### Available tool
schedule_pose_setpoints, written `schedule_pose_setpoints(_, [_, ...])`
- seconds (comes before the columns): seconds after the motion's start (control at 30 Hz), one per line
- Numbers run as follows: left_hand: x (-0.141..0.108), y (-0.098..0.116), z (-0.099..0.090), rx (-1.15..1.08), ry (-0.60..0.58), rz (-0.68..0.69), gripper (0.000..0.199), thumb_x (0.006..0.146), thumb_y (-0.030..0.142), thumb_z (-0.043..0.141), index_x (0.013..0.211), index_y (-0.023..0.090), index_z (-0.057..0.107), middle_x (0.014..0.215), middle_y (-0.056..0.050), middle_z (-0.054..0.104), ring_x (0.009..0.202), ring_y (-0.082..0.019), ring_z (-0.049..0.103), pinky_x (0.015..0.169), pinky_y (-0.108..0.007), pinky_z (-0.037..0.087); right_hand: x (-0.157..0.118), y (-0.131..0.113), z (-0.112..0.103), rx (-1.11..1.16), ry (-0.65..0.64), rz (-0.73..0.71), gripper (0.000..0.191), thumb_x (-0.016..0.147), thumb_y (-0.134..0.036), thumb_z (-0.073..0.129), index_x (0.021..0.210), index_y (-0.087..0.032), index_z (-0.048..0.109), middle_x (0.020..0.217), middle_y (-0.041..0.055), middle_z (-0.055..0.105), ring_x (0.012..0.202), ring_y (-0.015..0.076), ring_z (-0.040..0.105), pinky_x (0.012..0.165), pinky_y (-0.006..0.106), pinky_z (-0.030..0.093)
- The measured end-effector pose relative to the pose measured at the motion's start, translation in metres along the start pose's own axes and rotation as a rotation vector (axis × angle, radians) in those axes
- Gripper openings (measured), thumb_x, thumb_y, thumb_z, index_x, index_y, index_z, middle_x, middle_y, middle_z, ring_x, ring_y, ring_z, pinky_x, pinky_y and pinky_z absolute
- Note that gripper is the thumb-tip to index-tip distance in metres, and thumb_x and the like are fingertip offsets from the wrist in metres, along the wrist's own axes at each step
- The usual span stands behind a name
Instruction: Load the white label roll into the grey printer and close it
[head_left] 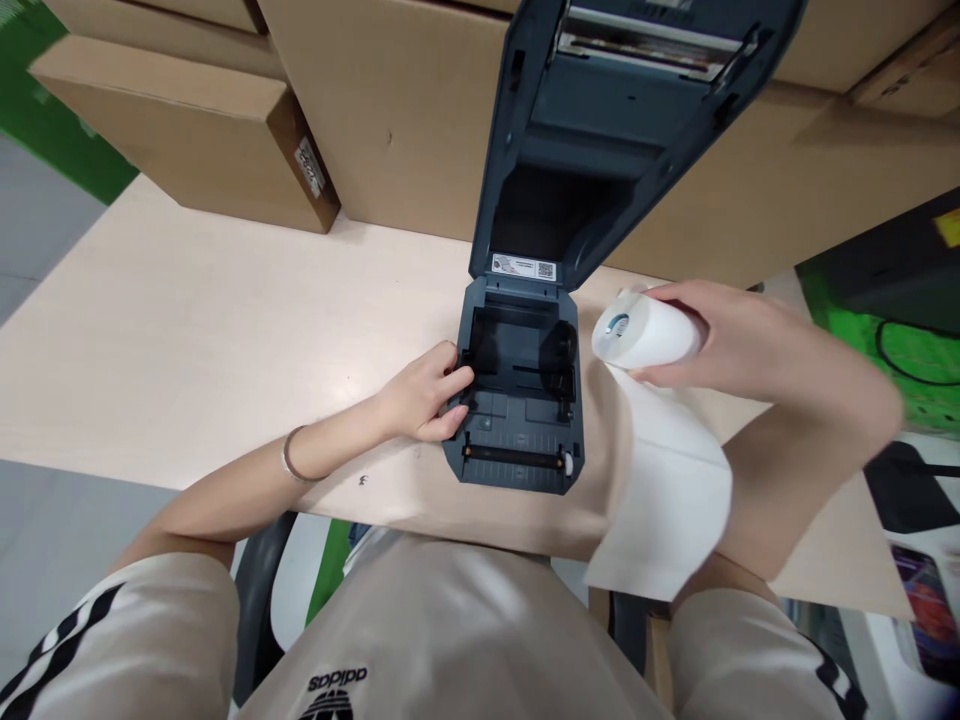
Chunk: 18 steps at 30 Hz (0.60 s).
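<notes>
A dark grey label printer (pixel 517 415) stands on the table with its lid (pixel 577 130) raised, so its black roll bay and front roller (pixel 514 457) show. My left hand (pixel 431 395) is at the printer's left rim, fingers curled against the edge. To the right of the printer, my right hand (pixel 697 320) is closed around a roll of white labels (pixel 649 330), whose hollow core faces the printer. A loose strip of label paper (pixel 667 470) hangs from the roll towards the table's front edge. The roll is apart from the printer.
Large cardboard boxes (pixel 390 110) line the back of the pale wooden table (pixel 187 330), close behind the lid. A flatter box (pixel 187 130) stands at the back left. A phone-like screen (pixel 926 610) lies at the lower right, and a black cable (pixel 900 360) is at the right.
</notes>
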<state>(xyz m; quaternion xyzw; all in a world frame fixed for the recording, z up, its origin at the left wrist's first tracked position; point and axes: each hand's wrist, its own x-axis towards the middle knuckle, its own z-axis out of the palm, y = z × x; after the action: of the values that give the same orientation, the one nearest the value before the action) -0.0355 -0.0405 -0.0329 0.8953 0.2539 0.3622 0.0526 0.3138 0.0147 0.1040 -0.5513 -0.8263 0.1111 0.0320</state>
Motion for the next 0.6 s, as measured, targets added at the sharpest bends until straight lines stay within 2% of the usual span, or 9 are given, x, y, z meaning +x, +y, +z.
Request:
schedule_pose_setpoints(0.2, [0.0, 0.0, 0.0, 0.012, -0.008, 0.005, 0.035, 0.103, 0.044, 0.03, 0.093, 0.019, 0.053, 0.081, -0.002, 0.036, 0.074, -0.022, 0.041, 0.061, -0.036, 0.047, 0.042, 0.009, 0.029, 0.04, -0.117, -0.013, 0.052, 0.07, -0.039, 0.08, 0.12, -0.029, 0.072, 0.121, 0.0026, 0.072, 0.104, 0.0265, 0.068, 0.084, 0.037, 0.05])
schedule_pose_setpoints(0.43, [-0.001, -0.001, 0.0, 0.029, -0.011, 0.013, 0.035, 0.102, 0.044, 0.031, 0.093, 0.019, 0.054, 0.08, -0.002, 0.037, 0.074, -0.022, 0.039, 0.061, -0.036, 0.046, 0.069, 0.01, 0.064, 0.039, -0.211, -0.07, 0.064, 0.065, -0.032, 0.077, 0.129, -0.027, 0.07, 0.129, 0.004, 0.069, 0.114, 0.0299, 0.066, 0.1, 0.045, 0.05])
schedule_pose_setpoints(0.6, [-0.001, -0.001, 0.0, 0.023, -0.021, 0.005, 0.034, 0.101, 0.044, 0.032, 0.093, 0.019, 0.054, 0.079, -0.003, 0.038, 0.074, -0.023, 0.039, 0.06, -0.037, 0.045, 0.071, 0.015, 0.066, 0.093, -0.26, -0.085, 0.075, 0.067, -0.038, 0.075, 0.14, -0.024, 0.064, 0.143, 0.0072, 0.063, 0.13, 0.0348, 0.06, 0.113, 0.048, 0.048])
